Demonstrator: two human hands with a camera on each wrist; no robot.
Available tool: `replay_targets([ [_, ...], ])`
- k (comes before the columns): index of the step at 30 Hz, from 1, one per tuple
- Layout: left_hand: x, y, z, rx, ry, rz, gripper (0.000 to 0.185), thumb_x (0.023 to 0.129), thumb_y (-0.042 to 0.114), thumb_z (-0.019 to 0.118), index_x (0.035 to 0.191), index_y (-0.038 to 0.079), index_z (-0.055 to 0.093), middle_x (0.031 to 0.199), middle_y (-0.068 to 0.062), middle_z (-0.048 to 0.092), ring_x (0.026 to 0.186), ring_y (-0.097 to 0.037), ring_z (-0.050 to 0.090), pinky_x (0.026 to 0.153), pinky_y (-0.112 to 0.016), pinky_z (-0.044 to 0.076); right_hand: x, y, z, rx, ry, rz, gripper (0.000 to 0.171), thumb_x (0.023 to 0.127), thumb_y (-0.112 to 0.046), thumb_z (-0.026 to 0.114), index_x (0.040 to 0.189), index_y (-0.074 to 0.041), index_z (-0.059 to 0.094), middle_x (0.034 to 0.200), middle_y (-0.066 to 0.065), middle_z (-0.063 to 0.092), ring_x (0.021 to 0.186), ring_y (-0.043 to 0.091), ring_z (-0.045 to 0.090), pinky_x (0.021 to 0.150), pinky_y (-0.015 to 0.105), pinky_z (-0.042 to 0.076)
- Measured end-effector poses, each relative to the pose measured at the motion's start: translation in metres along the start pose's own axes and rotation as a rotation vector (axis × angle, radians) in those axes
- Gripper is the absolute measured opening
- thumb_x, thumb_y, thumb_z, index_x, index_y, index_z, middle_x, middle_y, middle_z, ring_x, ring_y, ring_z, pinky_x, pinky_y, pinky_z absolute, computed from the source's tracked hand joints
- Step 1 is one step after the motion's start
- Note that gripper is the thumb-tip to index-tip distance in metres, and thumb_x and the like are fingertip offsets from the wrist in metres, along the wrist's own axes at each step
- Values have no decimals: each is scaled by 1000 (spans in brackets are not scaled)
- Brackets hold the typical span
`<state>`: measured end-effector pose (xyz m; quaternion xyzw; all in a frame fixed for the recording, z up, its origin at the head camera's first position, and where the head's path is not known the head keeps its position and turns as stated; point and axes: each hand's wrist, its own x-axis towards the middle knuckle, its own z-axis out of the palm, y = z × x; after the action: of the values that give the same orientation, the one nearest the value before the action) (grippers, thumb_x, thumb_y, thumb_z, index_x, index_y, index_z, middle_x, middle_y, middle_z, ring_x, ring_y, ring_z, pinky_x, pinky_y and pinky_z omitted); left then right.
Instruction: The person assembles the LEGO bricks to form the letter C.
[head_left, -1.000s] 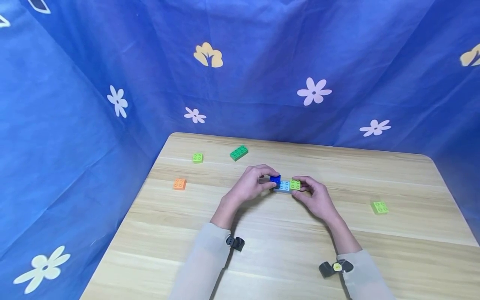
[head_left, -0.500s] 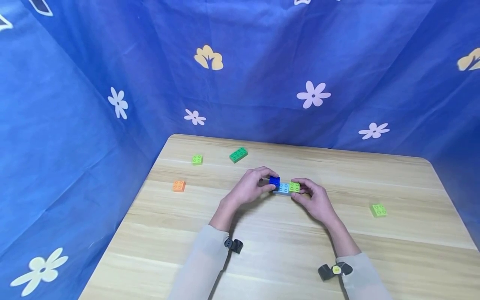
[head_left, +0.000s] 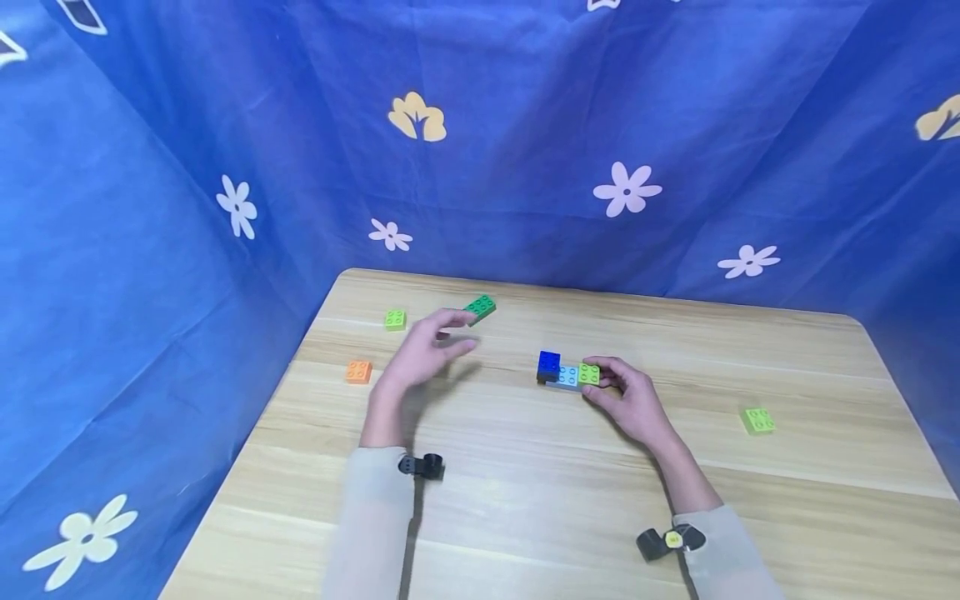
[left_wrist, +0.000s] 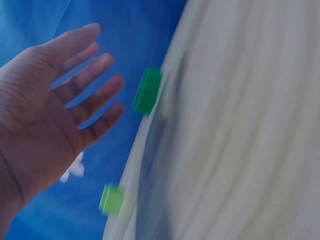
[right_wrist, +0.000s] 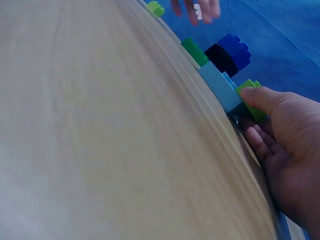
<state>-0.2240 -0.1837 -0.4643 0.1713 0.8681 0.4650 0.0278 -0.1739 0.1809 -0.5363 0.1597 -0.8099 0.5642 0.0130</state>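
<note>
My right hand pinches a lime green brick on the right end of a light blue brick, its thumb along the lime brick's side. At the other end a dark blue brick sits on a black brick, which the right wrist view shows above the light blue one. Away to the left, my left hand is held over the table with fingers loosely spread and nothing in them. In the head view its fingertips overlap the near end of a green brick; the left wrist view shows them apart from it.
On the left of the wooden table lie a small lime brick and an orange brick. Another lime brick is on the right. A blue patterned curtain hangs behind the table and at its sides.
My left hand has let go of the dark blue brick and moved left towards the green brick. My right hand and the joined bricks have stayed in place.
</note>
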Motion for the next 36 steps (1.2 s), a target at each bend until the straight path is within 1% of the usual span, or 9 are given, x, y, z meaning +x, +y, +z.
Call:
replay_targets([
  [7, -25, -32, -47, -56, 136, -57, 49, 89, 23, 77, 134, 14, 60, 134, -1, 60, 127, -23, 52, 110, -52, 39, 0, 0, 0, -6, 3, 10, 42, 88, -19, 77, 128, -17, 64, 111, 5, 67, 97, 20, 63, 83, 21, 55],
  [10, -42, -28, -65, -71, 162, -108, 48, 90, 17, 75, 134, 9, 59, 137, -9, 58, 129, -30, 50, 109, -53, 39, 0, 1, 1, -1, 8, 14, 42, 87, -19, 78, 128, -19, 64, 111, 2, 67, 97, 19, 63, 84, 22, 55],
  [14, -62, -44, -86, -40, 202, -168, 51, 91, 24, 75, 137, 10, 57, 140, -8, 56, 132, -29, 48, 109, -50, 40, -1, 1, 1, 6, 10, 25, 42, 87, -19, 78, 127, -20, 65, 111, 0, 67, 97, 18, 63, 84, 23, 55],
  [17, -73, -71, -97, 13, 246, -201, 56, 89, 34, 75, 138, 14, 57, 139, -4, 56, 130, -27, 49, 108, -48, 43, -1, 1, 1, 0, 11, 30, 42, 87, -18, 78, 127, -20, 65, 110, 0, 67, 97, 17, 63, 85, 23, 55],
  [18, -77, -74, -100, 32, 252, -217, 56, 89, 34, 75, 138, 14, 56, 139, -6, 55, 130, -30, 50, 106, -50, 44, -1, 0, 1, -3, 12, 29, 42, 87, -18, 78, 127, -20, 65, 110, 0, 67, 97, 17, 63, 85, 23, 55],
  [22, -88, -80, -107, 111, 201, -273, 54, 92, 26, 73, 141, 12, 53, 141, -12, 54, 126, -36, 51, 103, -52, 43, -1, 0, 1, -7, 13, 32, 42, 87, -18, 78, 127, -20, 65, 109, 0, 67, 97, 17, 62, 85, 23, 54],
  [26, -90, -81, -107, 108, 75, -263, 54, 91, 2, 64, 142, 8, 50, 141, -15, 53, 126, -37, 49, 104, -51, 40, -1, 0, 1, -4, 12, 41, 42, 87, -18, 78, 127, -21, 65, 109, 0, 67, 97, 18, 62, 85, 22, 54],
  [29, -89, -80, -106, 101, 16, -256, 56, 87, -4, 61, 141, 7, 51, 139, -14, 54, 125, -35, 49, 103, -46, 40, -1, 0, 1, -6, 13, 41, 42, 87, -19, 78, 127, -21, 65, 109, 0, 67, 97, 18, 62, 85, 22, 54],
  [36, -85, -74, -99, 80, 40, -280, 37, 94, 6, 65, 131, 4, 60, 124, -14, 65, 110, -27, 59, 81, -22, 49, -1, -1, 1, -3, 13, 27, 42, 87, -18, 78, 127, -19, 65, 109, 1, 67, 97, 18, 62, 85, 22, 54],
])
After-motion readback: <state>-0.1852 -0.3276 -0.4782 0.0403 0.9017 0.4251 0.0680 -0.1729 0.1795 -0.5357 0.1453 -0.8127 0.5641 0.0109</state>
